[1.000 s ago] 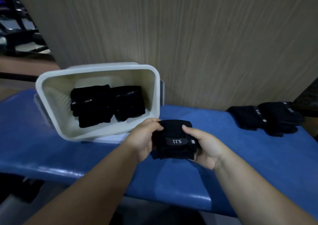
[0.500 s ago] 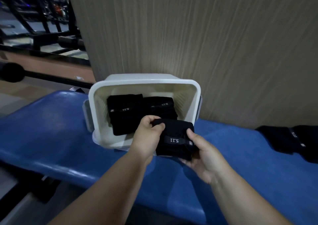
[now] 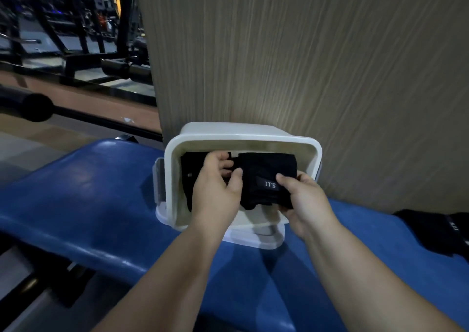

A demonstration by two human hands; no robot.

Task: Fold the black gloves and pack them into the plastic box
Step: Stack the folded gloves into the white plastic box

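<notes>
Glove (image 3: 266, 177): black, folded into a compact bundle, strap label "5.11" facing the camera and reading upside down. Held between both hands at the mouth of the box (image 3: 243, 138), within the rim's outline, over the right half of the opening; depth inside not clear. On the glove's left edge, left hand (image 3: 215, 189): thumb pressed onto the front face, fingers curled round behind, reaching into the box. Cannot tell whether those fingers also touch the packed gloves (image 3: 189, 171) sitting just beside them in the box's left half. On the lower right corner, right hand (image 3: 304, 199): thumb on the front just beside the label, fingers curled underneath and mostly hidden. Both hands closed on the glove in a pinch, neither spread flat. Box white plastic, tipped on its side, opening toward the camera, back against the wall panel (image 3: 317, 65), propped on a white lid (image 3: 256, 239) lying flat on the bench (image 3: 96, 192). Right half of the box covered by the held glove, so contents there not visible. Bench blue, padded, running left to right under both forearms. At far right on the bench, loose gloves (image 3: 436, 227), well apart from the box and from both hands, partly cut off by the frame edge. Dark gym gear (image 3: 76, 27) blurred at upper left beyond the panel.
</notes>
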